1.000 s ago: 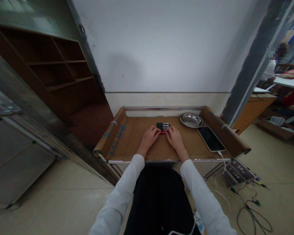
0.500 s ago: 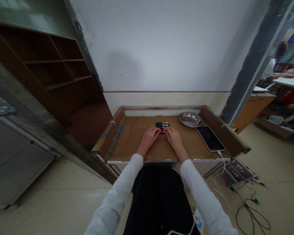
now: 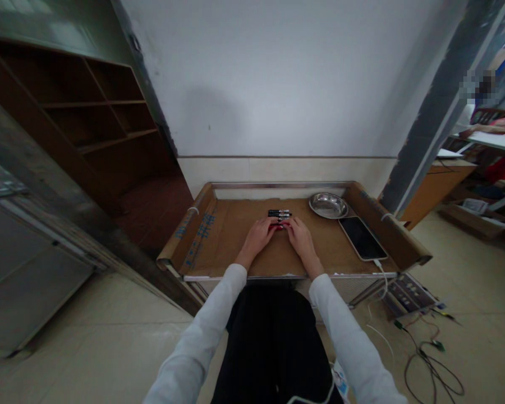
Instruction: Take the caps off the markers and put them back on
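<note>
Several black marker pens (image 3: 280, 213) lie side by side on the cardboard, just beyond my fingers. Nearer to me a red marker pen (image 3: 276, 226) shows between the hands, partly covered by fingers. My left hand (image 3: 261, 233) is closed at its left end, thumb and fingertips bent inward. At the right end my right hand (image 3: 297, 231) is closed in the same way. How many pens the fingers touch is too small to make out.
Brown cardboard (image 3: 235, 247) lines the raised-edge cart top. A round metal dish (image 3: 328, 206) stands at the back right, with a phone (image 3: 362, 238) and its white cable (image 3: 382, 275) before it. Cables and a control box (image 3: 410, 297) lie on the floor.
Both hands stay in the same place. The fingers have shifted slightly around the red marker pen, and the black pens have not visibly moved.
</note>
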